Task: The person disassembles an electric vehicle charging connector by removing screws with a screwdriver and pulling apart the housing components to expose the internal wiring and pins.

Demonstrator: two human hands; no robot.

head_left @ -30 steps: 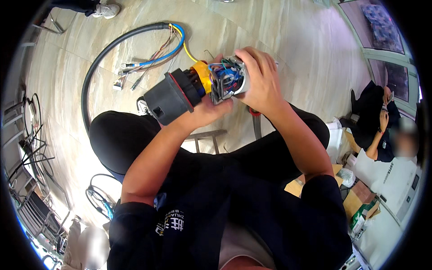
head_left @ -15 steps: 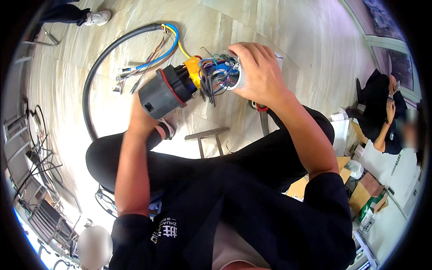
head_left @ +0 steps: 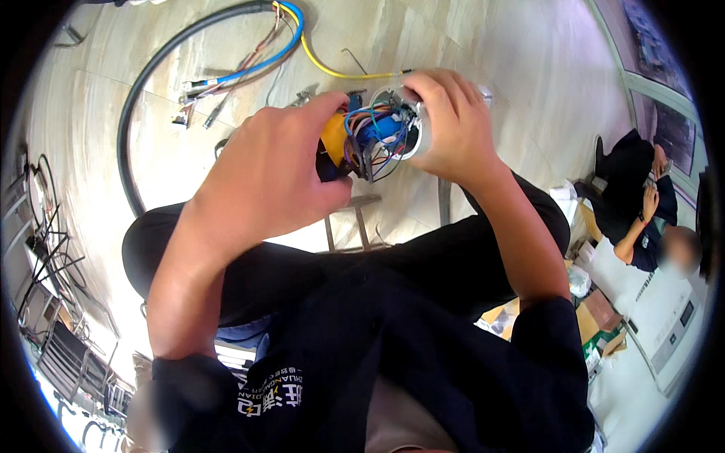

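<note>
My left hand (head_left: 257, 166) is closed around a yellow-taped part (head_left: 332, 140), thumb below and fingertips above; the black housing is not visible behind it. My right hand (head_left: 457, 132) grips a white cylindrical shell (head_left: 423, 136) from its right side. Between the hands runs a tangle of thin coloured wires (head_left: 362, 143), with a blue component (head_left: 384, 130) at the shell's mouth. A yellow wire (head_left: 332, 73) reaches toward the top of the shell. It comes from a thick black cable (head_left: 130, 113) that curves along the left, beside a blue wire (head_left: 298, 30) and thinner wires ending in connectors.
Under my hands a metal frame (head_left: 359, 219) stands on the tiled floor (head_left: 529, 83). To the right, another person (head_left: 634, 189) sits near cardboard boxes (head_left: 596, 313) and a white cabinet (head_left: 664, 317). Chairs (head_left: 64, 370) and loose black cables (head_left: 49, 226) crowd the left edge.
My left hand has shifted from the black housing up and over onto the yellow-taped part. The yellow wire now stretches farther right, toward the shell. My right hand has moved slightly right.
</note>
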